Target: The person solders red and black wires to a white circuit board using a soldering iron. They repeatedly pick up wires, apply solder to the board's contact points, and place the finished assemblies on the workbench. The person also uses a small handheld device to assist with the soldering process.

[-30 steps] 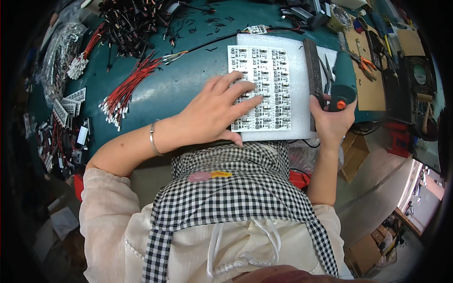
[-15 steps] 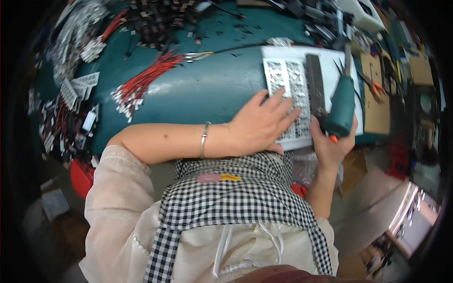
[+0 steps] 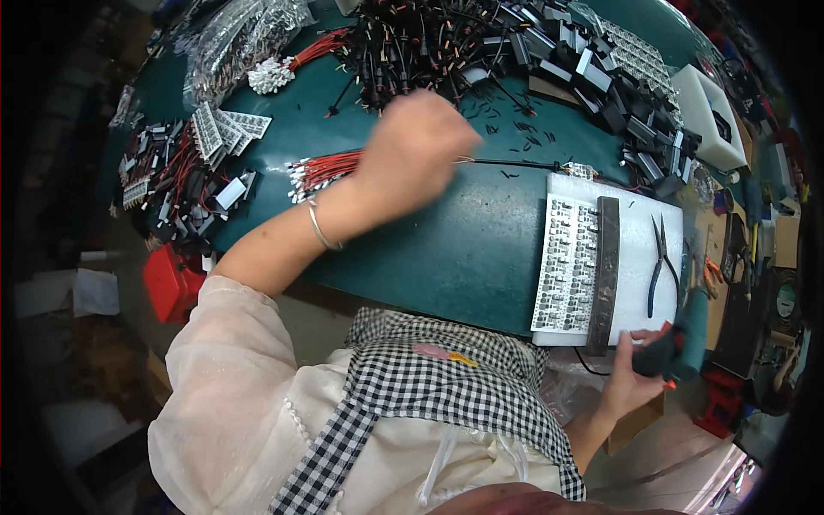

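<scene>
My left hand point(image 3: 416, 154), blurred by motion, is raised over the table between a bundle of red wires with white plugs point(image 3: 326, 167) and a pile of black cables point(image 3: 395, 60). Its fingers are smeared, so their grip cannot be read. At the lower right my right hand point(image 3: 631, 386) is closed round a teal and black gun-shaped tool point(image 3: 691, 335) with orange parts. Just beyond it lies a white foam pad point(image 3: 631, 292) carrying a panel of small circuit boards point(image 3: 562, 266), a dark bar point(image 3: 606, 266) and long-nosed pliers point(image 3: 661, 266). A black cable point(image 3: 515, 162) reaches the pad's far edge.
Many black casings point(image 3: 592, 73) are heaped at the far right, beside a white foam box point(image 3: 708, 116). Bagged parts point(image 3: 240, 47) and loose board strips point(image 3: 227, 133) lie at the left. Orange-handled cutters point(image 3: 712, 270) rest right of the pad.
My left hand has lifted off the circuit board panel and swung left and away over the wires. My right hand has drawn the tool back off the pad to its near right corner.
</scene>
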{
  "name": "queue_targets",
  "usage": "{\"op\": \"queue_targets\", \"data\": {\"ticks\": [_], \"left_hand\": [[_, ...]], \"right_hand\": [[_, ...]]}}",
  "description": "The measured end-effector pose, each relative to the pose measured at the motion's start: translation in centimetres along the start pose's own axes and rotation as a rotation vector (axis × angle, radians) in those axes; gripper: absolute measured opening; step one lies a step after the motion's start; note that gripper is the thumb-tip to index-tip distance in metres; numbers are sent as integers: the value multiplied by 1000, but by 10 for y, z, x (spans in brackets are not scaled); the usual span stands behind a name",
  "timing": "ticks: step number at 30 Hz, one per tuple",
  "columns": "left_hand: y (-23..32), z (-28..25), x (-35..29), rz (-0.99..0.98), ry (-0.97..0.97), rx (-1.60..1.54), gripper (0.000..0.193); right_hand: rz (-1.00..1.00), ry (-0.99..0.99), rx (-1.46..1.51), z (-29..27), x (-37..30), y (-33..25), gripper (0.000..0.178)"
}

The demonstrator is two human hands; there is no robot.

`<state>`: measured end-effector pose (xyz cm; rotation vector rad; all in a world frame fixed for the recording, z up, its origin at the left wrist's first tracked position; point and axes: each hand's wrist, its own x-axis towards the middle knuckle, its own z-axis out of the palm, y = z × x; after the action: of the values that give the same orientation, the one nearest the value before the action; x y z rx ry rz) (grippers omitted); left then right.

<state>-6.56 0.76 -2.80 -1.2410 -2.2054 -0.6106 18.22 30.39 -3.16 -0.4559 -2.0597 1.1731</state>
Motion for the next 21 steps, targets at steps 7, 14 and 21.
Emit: {"op": "queue_targets", "data": {"ticks": [7, 14, 21], "left_hand": [[-100, -3, -19, -517, 192, 403, 25], [-87, -8, -12, -603, 342, -31, 19], [40, -17, 51, -732, -117, -1192, 20]], "right_hand": [[117, 34, 183, -16, -4, 4, 63], [179, -11, 365, -8, -5, -17, 69], [374, 42, 654, 5, 0, -34, 60]]}}
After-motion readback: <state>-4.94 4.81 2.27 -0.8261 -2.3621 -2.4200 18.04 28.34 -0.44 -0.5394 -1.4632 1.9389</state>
